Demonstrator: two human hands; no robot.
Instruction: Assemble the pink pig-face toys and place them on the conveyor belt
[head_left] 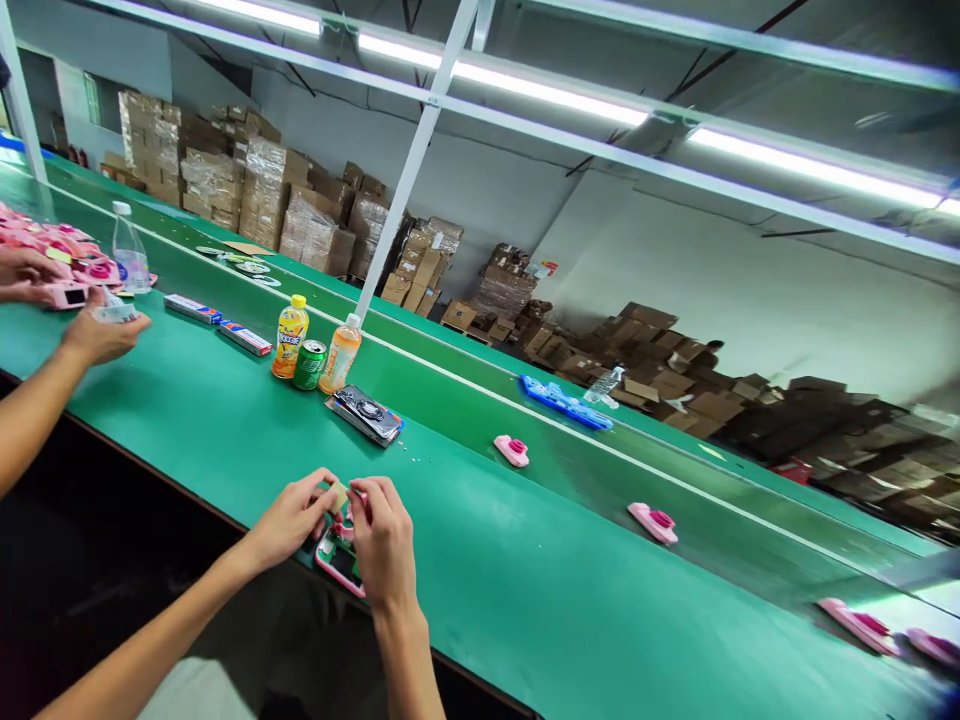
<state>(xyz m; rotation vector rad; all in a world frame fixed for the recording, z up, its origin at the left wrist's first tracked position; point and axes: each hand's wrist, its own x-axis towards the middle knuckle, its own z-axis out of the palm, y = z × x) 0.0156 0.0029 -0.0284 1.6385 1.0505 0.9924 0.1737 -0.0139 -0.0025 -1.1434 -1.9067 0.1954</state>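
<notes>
At the near edge of the green table lies an opened pink toy camera casing (341, 572), with a green circuit board showing inside. My left hand (296, 515) is closed over its upper end, thumb and fingers pinched on a small pale-yellow piece (340, 496). Close beside it, my right hand (386, 545) is also closed, its fingertips pinched at the pink parts near that piece. What the right fingertips hold is hidden. The right hand covers part of the casing.
Ahead stand a yellow-capped bottle (290, 338), a green can (309, 365) and an orange drink bottle (341, 355), beside a stack of flat boxes (365, 415). Pink camera shells (511, 450) lie on the conveyor belt (450, 390). A co-worker's hands (105, 325) work at left.
</notes>
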